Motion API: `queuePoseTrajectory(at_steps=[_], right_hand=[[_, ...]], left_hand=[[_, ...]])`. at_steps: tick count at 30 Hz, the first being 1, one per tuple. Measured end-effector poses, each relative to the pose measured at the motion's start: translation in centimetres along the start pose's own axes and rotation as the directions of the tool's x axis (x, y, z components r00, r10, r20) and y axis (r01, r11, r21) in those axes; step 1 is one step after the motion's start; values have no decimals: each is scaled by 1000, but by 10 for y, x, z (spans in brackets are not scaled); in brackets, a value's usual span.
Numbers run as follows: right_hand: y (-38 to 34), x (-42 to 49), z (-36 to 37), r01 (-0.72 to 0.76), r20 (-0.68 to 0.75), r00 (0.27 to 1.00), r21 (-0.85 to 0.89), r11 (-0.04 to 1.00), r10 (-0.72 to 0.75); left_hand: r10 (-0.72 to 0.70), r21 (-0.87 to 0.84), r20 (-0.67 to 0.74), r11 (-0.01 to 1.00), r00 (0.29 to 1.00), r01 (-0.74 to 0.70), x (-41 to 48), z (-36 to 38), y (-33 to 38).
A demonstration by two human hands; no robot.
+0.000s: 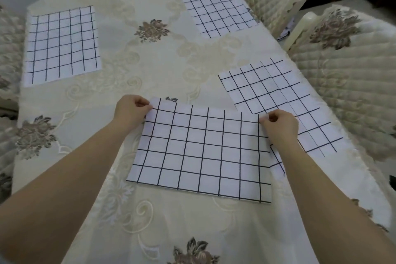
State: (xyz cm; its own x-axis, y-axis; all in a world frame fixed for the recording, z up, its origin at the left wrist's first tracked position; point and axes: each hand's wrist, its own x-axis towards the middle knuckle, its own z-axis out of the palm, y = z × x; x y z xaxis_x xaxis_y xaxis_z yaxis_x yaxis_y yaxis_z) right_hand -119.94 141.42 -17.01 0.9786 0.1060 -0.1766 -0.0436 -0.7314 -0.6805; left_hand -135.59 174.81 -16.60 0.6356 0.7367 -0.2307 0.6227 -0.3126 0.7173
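A white cloth with a black grid (201, 152) lies flat on the table in front of me. My left hand (130, 111) pinches its far left corner between thumb and fingers. My right hand (279, 125) pinches its far right corner in the same way. The cloth's right edge overlaps a second grid cloth (276, 94) that lies to the right, partly under my right hand and forearm.
Two more grid cloths lie flat, one at the far left (62, 44) and one at the far right (216, 7). A cream embroidered tablecloth (150, 66) covers the table. Padded chairs (347, 70) stand close along the right side.
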Motion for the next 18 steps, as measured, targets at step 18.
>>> queuePoseTrajectory(at_steps=[18], right_hand=[[-26,-58,21,202,31,979,-19,979,-202]], left_hand=[[270,166,112,944,956,-286,-66,24,23]])
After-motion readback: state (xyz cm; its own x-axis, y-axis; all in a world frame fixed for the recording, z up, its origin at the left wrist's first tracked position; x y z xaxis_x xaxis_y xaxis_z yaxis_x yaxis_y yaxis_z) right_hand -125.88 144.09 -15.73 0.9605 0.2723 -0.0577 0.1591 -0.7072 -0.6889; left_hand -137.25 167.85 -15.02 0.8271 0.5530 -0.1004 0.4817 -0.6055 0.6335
